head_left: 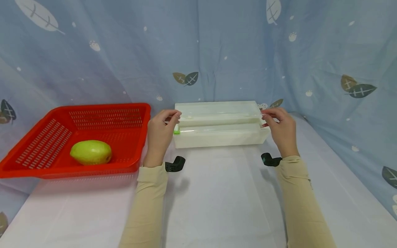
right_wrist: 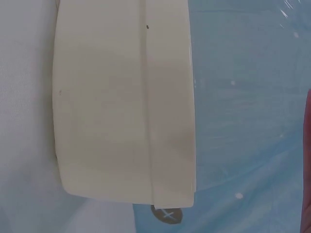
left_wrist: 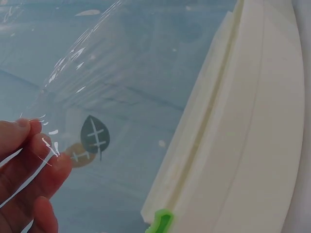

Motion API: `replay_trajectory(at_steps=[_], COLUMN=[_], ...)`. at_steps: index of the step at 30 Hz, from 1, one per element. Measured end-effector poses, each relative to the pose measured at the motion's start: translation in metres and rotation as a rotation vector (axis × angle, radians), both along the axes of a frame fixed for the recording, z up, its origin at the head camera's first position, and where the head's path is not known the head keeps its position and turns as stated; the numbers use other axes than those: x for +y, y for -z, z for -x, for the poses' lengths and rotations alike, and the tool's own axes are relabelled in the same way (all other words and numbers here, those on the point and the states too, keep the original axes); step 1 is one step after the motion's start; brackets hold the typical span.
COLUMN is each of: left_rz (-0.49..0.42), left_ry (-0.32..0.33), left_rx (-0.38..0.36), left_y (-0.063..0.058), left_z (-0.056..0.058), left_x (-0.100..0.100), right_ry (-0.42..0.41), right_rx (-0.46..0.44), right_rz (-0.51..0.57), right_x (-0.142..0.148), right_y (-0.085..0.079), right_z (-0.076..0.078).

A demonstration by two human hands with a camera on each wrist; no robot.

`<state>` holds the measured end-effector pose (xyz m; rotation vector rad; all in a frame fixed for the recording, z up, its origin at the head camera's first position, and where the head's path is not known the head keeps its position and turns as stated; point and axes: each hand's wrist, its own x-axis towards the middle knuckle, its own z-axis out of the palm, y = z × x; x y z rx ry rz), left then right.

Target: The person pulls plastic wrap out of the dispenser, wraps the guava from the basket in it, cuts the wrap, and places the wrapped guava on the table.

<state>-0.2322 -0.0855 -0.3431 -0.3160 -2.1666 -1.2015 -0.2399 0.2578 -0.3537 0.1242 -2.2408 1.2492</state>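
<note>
A clear sheet of cling film stretches between my two hands above a white cling film dispenser. My left hand pinches the film's left corner between thumb and fingertips, where the film bunches in small creases. At the other corner, my right hand pinches the film with thumb and forefinger; only a sliver of a finger enters the right wrist view. The dispenser's lid stands raised at the back. A green slider sits at the left end of the dispenser's edge.
To the left stands a red plastic basket with a yellow-green fruit inside. A white cloth covers the table. Behind the dispenser hangs a blue curtain with leaf prints. Each wrist carries a black mount.
</note>
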Motion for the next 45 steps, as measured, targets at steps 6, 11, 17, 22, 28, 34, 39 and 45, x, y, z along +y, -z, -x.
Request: replay_trajectory(at_steps=[6, 11, 17, 22, 28, 34, 39, 45], left_rz=[0.003, -0.006, -0.032, -0.041, -0.043, -0.049, -0.056, -0.061], left_ry=[-0.005, 0.002, 0.023, 0.035, 0.039, 0.052, 0.062, 0.063], left_rx=[0.016, 0.037, 0.043, 0.063, 0.070, 0.083, 0.081, 0.098], left_y=[-0.001, -0.003, -0.007, -0.010, -0.009, -0.010, -0.011, -0.013], left_z=[0.001, 0.001, -0.002, -0.002, -0.002, -0.003, -0.004, -0.006], left_x=[0.000, 0.000, 0.001, 0.001, 0.000, 0.001, 0.001, 0.002], right_ry=[0.013, 0.033, 0.004, 0.019, 0.039, 0.039, 0.030, 0.054], right_rx=[0.000, 0.026, 0.079, 0.083, 0.104, 0.122, 0.140, 0.157], right_rz=[0.022, 0.047, 0.074, 0.066, 0.051, 0.054, 0.069, 0.064], right_x=[0.000, -0.007, -0.009, -0.001, -0.010, -0.002, 0.000, -0.001], right_y=[-0.002, -0.012, -0.016, -0.009, -0.018, -0.010, -0.008, -0.011], right_z=[0.000, -0.008, -0.012, -0.003, -0.013, -0.004, -0.004, -0.005])
